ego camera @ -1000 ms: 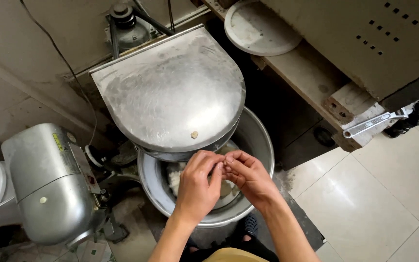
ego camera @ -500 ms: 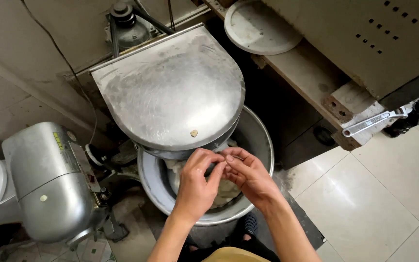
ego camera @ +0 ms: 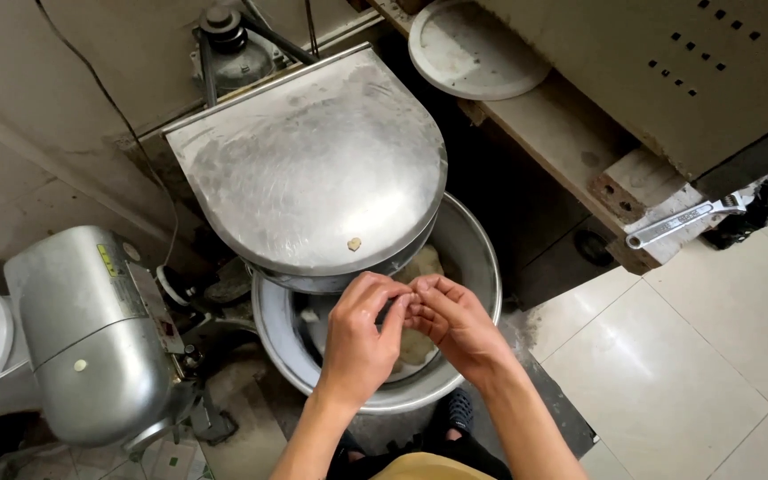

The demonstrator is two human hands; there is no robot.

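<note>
Pinching a small bit of dough [ego camera: 404,307] between fingertips, left hand [ego camera: 362,338] and right hand [ego camera: 457,324] meeting over steel mixer bowl [ego camera: 477,258], beneath raised lid [ego camera: 313,169]. Could drop onto tiled floor [ego camera: 695,364] through sticky, loose grip.

left hand [ego camera: 359,336] and right hand [ego camera: 457,322] touching fingertips — above mixer bowl [ego camera: 477,258], dough [ego camera: 420,267] inside
</note>
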